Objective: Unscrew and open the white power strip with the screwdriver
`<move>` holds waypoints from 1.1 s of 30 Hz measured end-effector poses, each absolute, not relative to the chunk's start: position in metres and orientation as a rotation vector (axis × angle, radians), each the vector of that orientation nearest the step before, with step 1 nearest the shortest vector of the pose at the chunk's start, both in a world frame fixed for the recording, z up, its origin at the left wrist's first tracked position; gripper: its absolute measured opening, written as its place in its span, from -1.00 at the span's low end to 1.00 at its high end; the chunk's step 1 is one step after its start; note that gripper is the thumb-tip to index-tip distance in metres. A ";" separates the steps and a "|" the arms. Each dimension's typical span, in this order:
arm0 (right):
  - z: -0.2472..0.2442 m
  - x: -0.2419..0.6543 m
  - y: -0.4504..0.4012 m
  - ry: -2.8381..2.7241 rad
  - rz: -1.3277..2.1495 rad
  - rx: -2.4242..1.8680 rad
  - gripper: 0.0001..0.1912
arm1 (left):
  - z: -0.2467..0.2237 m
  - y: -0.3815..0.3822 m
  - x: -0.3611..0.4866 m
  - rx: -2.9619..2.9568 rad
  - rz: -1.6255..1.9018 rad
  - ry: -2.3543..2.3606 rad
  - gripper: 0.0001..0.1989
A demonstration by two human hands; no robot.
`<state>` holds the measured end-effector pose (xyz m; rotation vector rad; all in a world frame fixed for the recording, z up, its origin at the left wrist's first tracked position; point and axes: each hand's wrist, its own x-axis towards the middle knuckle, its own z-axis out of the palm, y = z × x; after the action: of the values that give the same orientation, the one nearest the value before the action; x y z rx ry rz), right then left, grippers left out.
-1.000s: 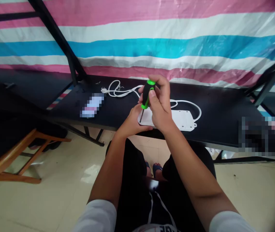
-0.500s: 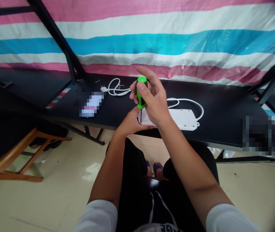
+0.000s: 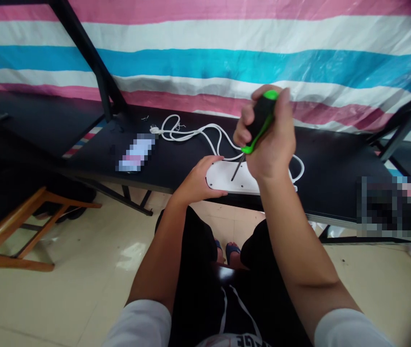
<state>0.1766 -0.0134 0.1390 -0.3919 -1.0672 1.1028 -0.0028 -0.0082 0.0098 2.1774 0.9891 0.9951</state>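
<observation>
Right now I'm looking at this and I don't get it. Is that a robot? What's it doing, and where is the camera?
No robot here! These are a person's own bare hands. The camera sits on their head, looking forward and down, so you see almost what they would see.

On the black table lies a long white case with a white cord. The left hand holds one end of the case. The right hand has its fingers around a black-and-green screwdriver. Its tip points down at the case, but I can't tell if it touches.

Two blurred things also lie on the table, one towards each end.
</observation>
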 end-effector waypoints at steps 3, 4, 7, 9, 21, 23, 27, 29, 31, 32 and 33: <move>0.148 0.199 -0.028 -1.059 0.989 -0.575 -0.59 | 0.012 -0.011 -0.003 2.181 1.001 0.990 -0.02; 0.150 0.207 -0.033 -1.023 0.952 -0.605 -0.62 | 0.013 -0.011 -0.003 2.176 0.995 0.993 -0.02; 0.151 0.236 -0.047 -0.858 0.780 -0.612 -0.68 | 0.014 -0.012 -0.003 2.145 0.973 1.008 -0.03; 0.147 0.261 -0.055 -0.778 0.667 -0.666 -0.71 | 0.014 -0.012 -0.003 2.119 0.961 1.011 -0.02; 0.108 0.357 -0.057 -0.444 0.480 -0.964 -0.81 | 0.018 -0.010 -0.005 2.126 0.923 1.077 -0.08; 0.105 0.358 -0.055 -0.474 0.444 -0.984 -0.82 | 0.019 -0.011 -0.005 2.150 0.915 1.104 -0.09; 0.100 0.358 -0.060 -0.776 0.532 -1.260 -0.81 | 0.022 -0.012 -0.005 2.180 0.904 1.140 -0.11; 0.095 0.359 -0.062 -0.938 0.680 -1.412 -0.79 | 0.022 -0.011 -0.005 2.187 0.902 1.150 -0.12; 0.090 0.360 -0.062 -1.011 0.761 -1.530 -0.80 | 0.022 -0.011 -0.005 2.198 0.903 1.152 -0.14; 0.087 0.360 -0.061 -1.025 0.767 -1.574 -0.81 | 0.022 -0.011 -0.005 2.202 0.907 1.151 -0.15; 0.084 0.360 -0.059 -1.040 0.764 -1.610 -0.82 | 0.021 -0.011 -0.005 2.206 0.909 1.149 -0.15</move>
<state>0.3605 -0.0593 0.0843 -1.6096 -1.0404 0.7641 -0.0052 -0.0110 0.0214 2.2062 1.1493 0.9094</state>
